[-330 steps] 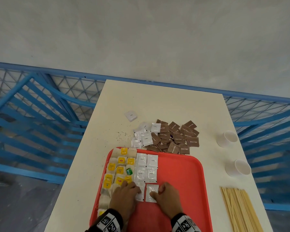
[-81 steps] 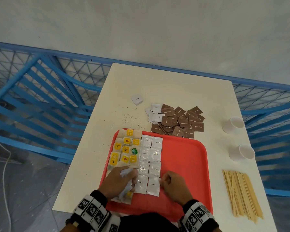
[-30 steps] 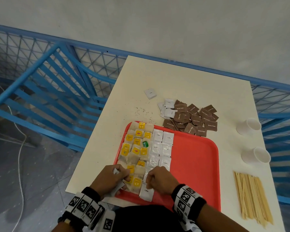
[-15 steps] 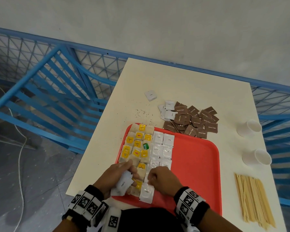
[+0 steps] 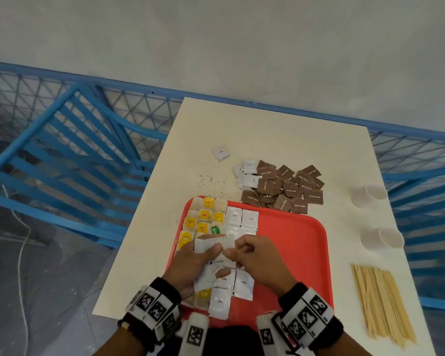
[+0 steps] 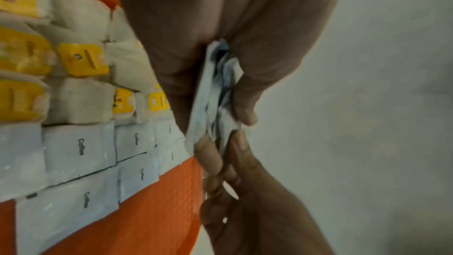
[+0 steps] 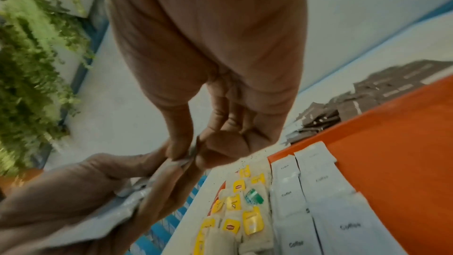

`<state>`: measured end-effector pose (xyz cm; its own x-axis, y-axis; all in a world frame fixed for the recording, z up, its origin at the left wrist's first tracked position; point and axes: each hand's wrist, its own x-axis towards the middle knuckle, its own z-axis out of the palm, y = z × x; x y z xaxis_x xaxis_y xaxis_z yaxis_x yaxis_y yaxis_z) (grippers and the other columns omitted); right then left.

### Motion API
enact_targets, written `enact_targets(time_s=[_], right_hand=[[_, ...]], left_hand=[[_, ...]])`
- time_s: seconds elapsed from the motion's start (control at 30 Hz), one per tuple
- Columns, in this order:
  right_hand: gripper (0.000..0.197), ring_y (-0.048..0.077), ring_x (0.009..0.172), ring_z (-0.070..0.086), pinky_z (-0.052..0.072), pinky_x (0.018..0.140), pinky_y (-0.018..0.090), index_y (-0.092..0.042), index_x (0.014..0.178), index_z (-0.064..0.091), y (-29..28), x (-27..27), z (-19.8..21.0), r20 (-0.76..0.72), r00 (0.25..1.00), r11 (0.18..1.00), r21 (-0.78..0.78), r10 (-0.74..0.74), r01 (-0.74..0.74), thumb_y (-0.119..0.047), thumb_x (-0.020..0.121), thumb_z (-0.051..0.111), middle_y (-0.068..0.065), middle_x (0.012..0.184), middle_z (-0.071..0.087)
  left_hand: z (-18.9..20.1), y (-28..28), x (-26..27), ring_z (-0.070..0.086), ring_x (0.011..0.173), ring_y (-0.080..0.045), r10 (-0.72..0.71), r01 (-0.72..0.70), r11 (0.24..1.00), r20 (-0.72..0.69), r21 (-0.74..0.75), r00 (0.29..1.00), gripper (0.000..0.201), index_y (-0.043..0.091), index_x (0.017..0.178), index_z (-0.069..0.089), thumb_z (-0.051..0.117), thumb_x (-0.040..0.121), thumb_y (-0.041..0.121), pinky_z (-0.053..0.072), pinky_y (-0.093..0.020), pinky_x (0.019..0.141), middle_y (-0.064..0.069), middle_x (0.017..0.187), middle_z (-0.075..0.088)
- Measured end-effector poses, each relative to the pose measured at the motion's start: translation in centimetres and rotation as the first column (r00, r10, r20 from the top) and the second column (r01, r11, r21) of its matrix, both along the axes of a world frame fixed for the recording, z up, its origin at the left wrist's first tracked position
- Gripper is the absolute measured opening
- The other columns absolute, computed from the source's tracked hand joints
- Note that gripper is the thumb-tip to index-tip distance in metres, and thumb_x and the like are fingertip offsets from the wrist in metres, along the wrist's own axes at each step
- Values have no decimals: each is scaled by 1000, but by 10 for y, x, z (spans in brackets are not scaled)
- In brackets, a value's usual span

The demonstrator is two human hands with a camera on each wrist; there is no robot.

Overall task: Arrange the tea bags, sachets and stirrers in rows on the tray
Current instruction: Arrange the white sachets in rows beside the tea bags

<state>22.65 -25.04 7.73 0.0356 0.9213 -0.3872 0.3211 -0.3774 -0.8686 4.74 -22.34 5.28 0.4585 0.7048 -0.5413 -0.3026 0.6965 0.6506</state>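
Note:
A red tray [image 5: 296, 242] lies at the near edge of the table, with yellow-tagged tea bags [image 5: 203, 217] in rows on its left and white coffee sachets [image 5: 242, 218] beside them. My left hand [image 5: 190, 263] grips a small stack of white coffee sachets [image 5: 211, 245] [image 6: 215, 92] above the tray. My right hand [image 5: 257, 258] pinches the stack's edge [image 7: 188, 156] between thumb and forefinger. Loose white sachets [image 5: 247, 176] and brown sugar sachets [image 5: 285, 188] lie heaped behind the tray. Wooden stirrers [image 5: 380, 301] lie at the right.
Two white paper cups [image 5: 368, 196] [image 5: 382, 240] lie on their sides at the table's right edge. One white sachet [image 5: 220, 152] sits alone farther back, with dark crumbs [image 5: 208, 179] near it. A blue metal railing [image 5: 75, 163] runs round the table.
Both hands have risen off the tray's near rows and met over its left half. My right hand now pinches the stack held in my left hand.

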Motion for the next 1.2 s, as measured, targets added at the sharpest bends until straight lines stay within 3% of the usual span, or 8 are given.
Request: enact_targets(time_s=[0.2, 0.37, 0.47, 0.57, 0.8, 0.97, 1.03, 1.2], right_hand=[[14, 5, 52, 51, 41, 50, 15, -1, 90, 71, 0, 22, 9, -119, 989, 995, -37, -92, 88, -15, 89, 71, -2, 62, 60], [14, 5, 56, 55, 43, 52, 18, -9, 90, 73, 1, 27, 9, -123, 988, 994, -64, -97, 90, -22, 93, 67, -3, 65, 62], [11, 6, 58, 56, 44, 54, 17, -10, 88, 73, 0, 28, 7, -111, 990, 995, -49, -90, 85, -20, 91, 69, -1, 67, 64], [10, -1, 53, 52, 44, 56, 13, -3, 87, 72, -1, 35, -1, -31, 999, 1000, -5, -19, 19, -12, 91, 69, -3, 66, 62], [8, -12, 65, 60, 43, 65, 6, -1, 85, 72, -24, 40, -44, 251, 880, 913, -184, 402, -365, -4, 87, 65, -16, 74, 64], [18, 17, 89, 70, 56, 82, 31, -15, 80, 71, -33, 27, -60, 277, 801, 840, -293, 531, -456, -2, 83, 59, 6, 95, 75], [26, 16, 87, 70, 57, 82, 33, -27, 69, 63, -34, 23, -62, 314, 770, 827, -306, 555, -471, -4, 80, 59, 2, 94, 74], [20, 11, 86, 67, 56, 81, 33, -26, 73, 62, -37, 16, -69, 399, 742, 841, -315, 539, -441, -9, 82, 57, -9, 89, 70]], left_hand=[[6, -3, 6, 61, 59, -30, -71, 90, 991, -190, 95, 979, 69, -2, 98, 59, 93, 58, 44, 49, -35, 55, -20, 71, 63], [15, -4, 8, 62, 48, -21, -215, 252, 961, -272, 111, 938, 32, -5, 98, 58, 75, 84, 18, 47, -27, 44, -20, 72, 67], [13, -3, 6, 65, 59, -26, -258, 297, 950, -294, 95, 920, 42, -8, 102, 59, 81, 81, 21, 48, -29, 48, -23, 79, 70], [9, -5, 1, 64, 68, -29, -332, 385, 920, -372, 76, 867, 50, -8, 101, 60, 82, 75, 28, 48, -30, 51, -27, 88, 71], [-7, -9, -22, 64, 62, -19, -277, 358, 931, -508, 66, 816, 15, 4, 84, 71, 77, 80, 17, 51, -29, 53, -16, 80, 74], [-13, -12, -25, 59, 61, -22, -266, 342, 939, -536, 45, 801, 31, 5, 81, 71, 78, 71, 33, 51, -33, 56, -12, 72, 69], [-12, -13, -23, 60, 61, -20, -271, 349, 936, -539, 46, 798, 19, 3, 84, 71, 75, 83, 21, 50, -33, 57, -8, 69, 68], [-10, -11, -19, 62, 55, -14, -275, 349, 936, -515, 52, 812, 12, 2, 80, 66, 69, 89, 10, 48, -25, 50, -6, 68, 67]])
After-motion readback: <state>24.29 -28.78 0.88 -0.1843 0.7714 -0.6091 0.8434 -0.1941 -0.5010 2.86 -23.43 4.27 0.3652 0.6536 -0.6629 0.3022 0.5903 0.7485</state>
